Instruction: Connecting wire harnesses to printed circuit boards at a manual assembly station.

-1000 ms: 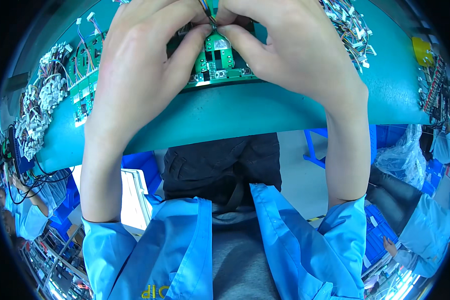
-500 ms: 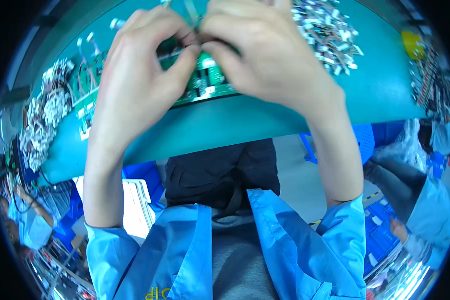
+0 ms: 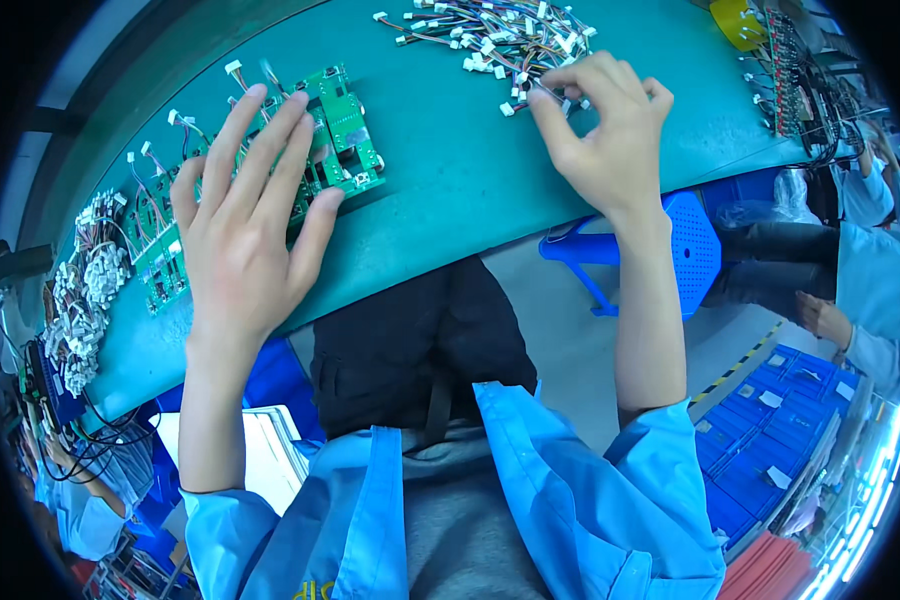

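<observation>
My left hand (image 3: pixel 240 215) lies with its fingers spread over a row of green circuit boards (image 3: pixel 342 120), hiding part of them. Short wires with white plugs stick up along the boards, among them a white plug (image 3: pixel 234 67) near my index fingertip. Over at the near edge of a loose pile of connector cables (image 3: pixel 490 40), my right hand (image 3: pixel 610 135) has its thumb and index finger brought together on a cable. The pinched part is mostly hidden by the fingertips.
All this lies on a green table mat (image 3: pixel 450 180). Bundled white-plug cables (image 3: pixel 90 275) sit at the left end; a yellow roll (image 3: pixel 738 24) and dark wired strips (image 3: pixel 785 85) are at the far right. A blue stool (image 3: pixel 692 250) stands below the edge. Other people work on both sides.
My hands were together over a circuit board and have come apart. The right has gone to the cable pile, and the left has opened flat over the boards. The whole view has shifted.
</observation>
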Demonstrator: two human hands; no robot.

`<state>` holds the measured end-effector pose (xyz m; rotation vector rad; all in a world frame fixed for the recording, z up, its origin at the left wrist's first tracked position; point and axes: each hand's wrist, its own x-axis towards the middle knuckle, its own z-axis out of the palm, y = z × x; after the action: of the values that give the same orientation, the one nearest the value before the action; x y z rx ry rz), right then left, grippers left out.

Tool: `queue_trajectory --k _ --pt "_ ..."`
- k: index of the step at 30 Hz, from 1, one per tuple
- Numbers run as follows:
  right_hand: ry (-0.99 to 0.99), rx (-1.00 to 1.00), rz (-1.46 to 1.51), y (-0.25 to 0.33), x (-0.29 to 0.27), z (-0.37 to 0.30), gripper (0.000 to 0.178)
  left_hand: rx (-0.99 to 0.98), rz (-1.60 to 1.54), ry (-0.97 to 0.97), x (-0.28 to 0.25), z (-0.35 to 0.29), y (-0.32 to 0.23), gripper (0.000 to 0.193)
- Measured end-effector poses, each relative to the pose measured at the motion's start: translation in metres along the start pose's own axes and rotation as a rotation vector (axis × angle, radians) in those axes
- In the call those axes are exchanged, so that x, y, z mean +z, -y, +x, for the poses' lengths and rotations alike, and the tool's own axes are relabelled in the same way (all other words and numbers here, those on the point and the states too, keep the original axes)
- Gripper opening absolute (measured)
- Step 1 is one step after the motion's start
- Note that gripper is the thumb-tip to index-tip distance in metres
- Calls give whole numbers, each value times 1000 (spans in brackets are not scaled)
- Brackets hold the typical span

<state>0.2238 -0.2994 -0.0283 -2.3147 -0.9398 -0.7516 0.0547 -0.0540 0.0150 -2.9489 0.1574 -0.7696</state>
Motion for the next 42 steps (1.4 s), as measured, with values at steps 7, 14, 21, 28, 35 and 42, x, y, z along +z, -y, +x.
queue_trajectory --k 7,14,21,28,35,42 --pt "99 79 -98 11 0 -8 16 -22 -239 244 0 -5 30 45" --pt "266 219 -107 16 0 8 23 69 -261 298 0 -1 44 50" --pt "435 251 -191 22 -7 17 23 419 -143 -340 52 7 59 22" --pt "252 197 -170 34 -30 29 16 124 -197 206 1 -4 39 55" --pt "235 380 274 18 -48 27 9 95 -261 164 9 -9 40 57" --pt "311 217 184 32 -70 39 8 78 -267 156 9 -11 39 57"
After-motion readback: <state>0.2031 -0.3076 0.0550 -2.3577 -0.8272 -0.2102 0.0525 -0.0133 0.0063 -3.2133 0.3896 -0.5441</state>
